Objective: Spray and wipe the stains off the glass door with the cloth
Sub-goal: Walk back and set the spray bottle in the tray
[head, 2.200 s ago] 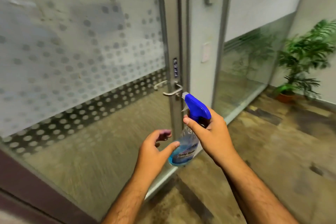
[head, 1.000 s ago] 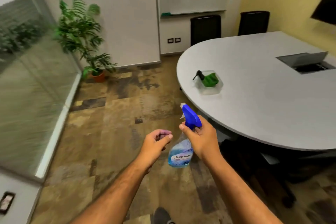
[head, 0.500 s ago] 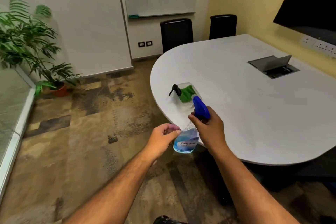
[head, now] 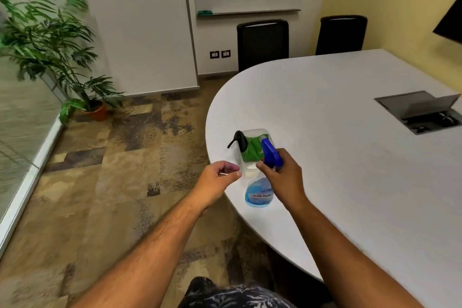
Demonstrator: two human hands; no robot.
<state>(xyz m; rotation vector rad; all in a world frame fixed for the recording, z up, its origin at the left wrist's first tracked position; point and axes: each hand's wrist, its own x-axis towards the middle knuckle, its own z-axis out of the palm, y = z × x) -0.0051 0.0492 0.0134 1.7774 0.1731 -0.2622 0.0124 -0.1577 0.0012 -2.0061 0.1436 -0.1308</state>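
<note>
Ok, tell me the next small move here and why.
Probably reach the left hand forward to take the green cloth from the clear tray on the white table. The left hand is loosely curled and holds nothing, while the right hand already grips the spray bottle, and wiping needs the cloth.

Both forearms reach forward, bare. The right hand (head: 282, 177) is clenched, knuckles up; the left hand (head: 217, 179) is loosely curled, fingers (head: 228, 166) bent inward, holding nothing.
</note>
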